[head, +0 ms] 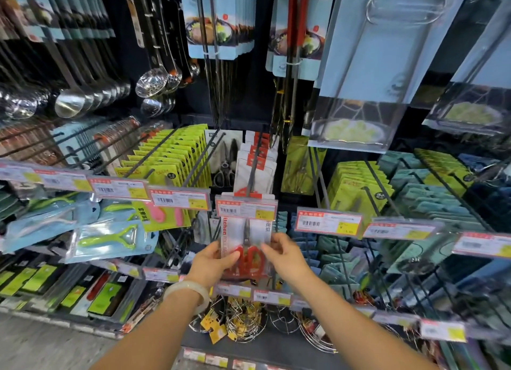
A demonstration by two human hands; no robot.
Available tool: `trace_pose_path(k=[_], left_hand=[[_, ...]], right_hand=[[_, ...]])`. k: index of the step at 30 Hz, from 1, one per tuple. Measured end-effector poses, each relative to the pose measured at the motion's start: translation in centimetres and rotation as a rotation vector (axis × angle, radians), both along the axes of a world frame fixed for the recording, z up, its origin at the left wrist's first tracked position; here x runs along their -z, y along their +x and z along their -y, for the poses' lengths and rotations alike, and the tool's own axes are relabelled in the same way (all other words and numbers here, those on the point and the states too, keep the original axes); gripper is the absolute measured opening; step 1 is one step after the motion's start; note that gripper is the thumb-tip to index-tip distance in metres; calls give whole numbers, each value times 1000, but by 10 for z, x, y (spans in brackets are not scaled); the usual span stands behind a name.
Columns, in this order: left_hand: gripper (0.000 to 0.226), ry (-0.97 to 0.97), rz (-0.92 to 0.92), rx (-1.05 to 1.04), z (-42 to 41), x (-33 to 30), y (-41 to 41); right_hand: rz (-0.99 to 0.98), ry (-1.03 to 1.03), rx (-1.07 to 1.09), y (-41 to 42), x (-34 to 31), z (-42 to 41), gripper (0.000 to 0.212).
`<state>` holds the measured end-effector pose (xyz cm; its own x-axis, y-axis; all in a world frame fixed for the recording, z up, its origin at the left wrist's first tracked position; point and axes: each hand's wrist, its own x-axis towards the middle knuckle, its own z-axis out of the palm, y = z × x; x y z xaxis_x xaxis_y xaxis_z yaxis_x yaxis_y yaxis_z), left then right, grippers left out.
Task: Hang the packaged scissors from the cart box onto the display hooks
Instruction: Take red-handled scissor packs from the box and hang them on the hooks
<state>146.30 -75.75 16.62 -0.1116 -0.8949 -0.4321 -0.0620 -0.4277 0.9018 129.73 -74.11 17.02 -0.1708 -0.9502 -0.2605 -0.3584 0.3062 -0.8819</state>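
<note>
Both hands pinch one scissors package (246, 248): left hand (214, 262) fingers curled on its left edge, right hand (284, 255) on its right. Red handles, clear blister, hanging behind price tag (247, 210).

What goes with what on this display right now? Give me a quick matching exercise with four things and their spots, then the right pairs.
Things:
1. red-handled scissors in a clear pack
2. shiny steel ladles
3. lime-green Y-shaped peeler in a blue pack
4. white bangle

Places:
A. on the left wrist
B. hanging at upper left
C. held between both hands, below a price tag
D. on the left, beside the pink peeler pack

Pairs: 1-C, 2-B, 3-D, 4-A
</note>
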Motion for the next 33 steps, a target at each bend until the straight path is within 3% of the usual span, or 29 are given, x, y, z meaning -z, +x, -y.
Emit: trace_pose_path(k=[2,6,9,11,19,24,27,33], left_hand=[[71,11,130,52,-3,-4,0],[81,-18,474,328,-25,2,-8],[91,-189,911,594,-39,15,-28],[87,-334,1031,720,-52,16,-50],[85,-834,1121,1140,-130,-20,-193],[85,-977,1033,1314,-218,-34,-304],[90,-1071,1001,1430,-282,-36,-372],[81,-1219,891,1596,-413,-40,-486]], right_hand=[[-74,61,26,-3,4,-7,45],[-292,164,-2,-14,19,-35,53],[-432,227,-32,-20,25,-63,55],[-544,262,-44,-29,31,-84,56],[-941,275,169,-128,13,-204,74],[-980,306,439,-216,-4,-307,71],[-951,436,525,-270,-6,-383,78],[-908,550,758,-362,-25,-536,62]])
